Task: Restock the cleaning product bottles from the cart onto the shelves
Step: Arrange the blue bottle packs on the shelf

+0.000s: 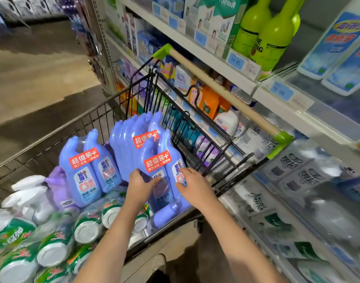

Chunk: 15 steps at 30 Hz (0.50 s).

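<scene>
We're looking down a run of shelves (256,88) along our right, packed with boxes, white jugs and two tall green bottles (273,37) up top. Hard against them sits the wire cart (114,111), its tan handle (222,88) with green end caps slanting across the shelf fronts.

Down in the cart, at lower left, there's a heap of green-and-white bottles (52,248) lying on their sides with their bases towards us. Just above them are a few white spray bottles (28,186). Then come the blue ones, wrapped in pairs with red stickers: one pair (89,166) stands at the left and a bigger bunch (132,131) stands at the back.

And here's the one that matters. The nearest twin pack (165,160) is upright in the cart's right corner, beside the wire wall.

Both hands are on it. Our left hand (139,186) clasps the left bottle, thumb up and fingers across the front. Our right hand (195,186) grips the right bottle, finger and thumb spread over its label.
</scene>
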Each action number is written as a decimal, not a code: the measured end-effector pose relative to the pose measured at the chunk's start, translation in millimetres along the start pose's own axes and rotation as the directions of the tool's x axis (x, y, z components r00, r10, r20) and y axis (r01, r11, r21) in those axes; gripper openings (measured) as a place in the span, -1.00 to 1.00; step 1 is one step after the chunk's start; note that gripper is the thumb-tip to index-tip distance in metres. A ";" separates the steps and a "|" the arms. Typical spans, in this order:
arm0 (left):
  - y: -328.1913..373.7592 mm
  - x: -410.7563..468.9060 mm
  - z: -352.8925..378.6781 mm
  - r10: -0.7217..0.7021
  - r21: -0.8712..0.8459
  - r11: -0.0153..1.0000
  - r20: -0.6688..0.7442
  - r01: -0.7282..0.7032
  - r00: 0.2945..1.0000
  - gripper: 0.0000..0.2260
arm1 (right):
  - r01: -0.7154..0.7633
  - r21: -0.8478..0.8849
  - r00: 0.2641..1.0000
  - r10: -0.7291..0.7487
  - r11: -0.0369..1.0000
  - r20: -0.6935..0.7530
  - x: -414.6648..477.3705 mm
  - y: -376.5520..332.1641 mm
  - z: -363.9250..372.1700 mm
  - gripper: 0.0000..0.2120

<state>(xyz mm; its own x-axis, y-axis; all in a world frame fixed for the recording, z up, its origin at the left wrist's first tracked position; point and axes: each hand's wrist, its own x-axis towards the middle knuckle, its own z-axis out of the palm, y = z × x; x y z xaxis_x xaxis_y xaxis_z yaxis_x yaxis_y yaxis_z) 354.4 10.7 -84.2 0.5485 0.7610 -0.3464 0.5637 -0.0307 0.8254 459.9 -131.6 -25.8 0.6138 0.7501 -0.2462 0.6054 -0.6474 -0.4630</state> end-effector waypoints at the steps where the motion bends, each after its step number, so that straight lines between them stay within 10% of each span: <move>1: -1.1 11.1 2.7 -0.013 -0.017 1.000 -0.024 0.013 1.000 -0.62 | -0.018 0.001 1.000 0.018 1.000 0.015 4.6 -0.8 2.7 -0.55; 15: 16.2 15.8 20.6 0.091 -0.108 0.990 -0.004 -0.091 0.996 -0.45 | -0.220 0.315 0.975 0.219 0.923 0.039 39.4 16.8 15.7 -0.52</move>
<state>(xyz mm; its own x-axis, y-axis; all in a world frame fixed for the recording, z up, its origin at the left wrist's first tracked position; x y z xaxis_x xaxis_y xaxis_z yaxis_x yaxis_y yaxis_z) 385.0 8.9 -85.5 0.5949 0.7577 -0.2683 0.4419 -0.0294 0.8966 486.3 -110.8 -56.6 0.7112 0.5946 -0.3751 0.2638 -0.7203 -0.6416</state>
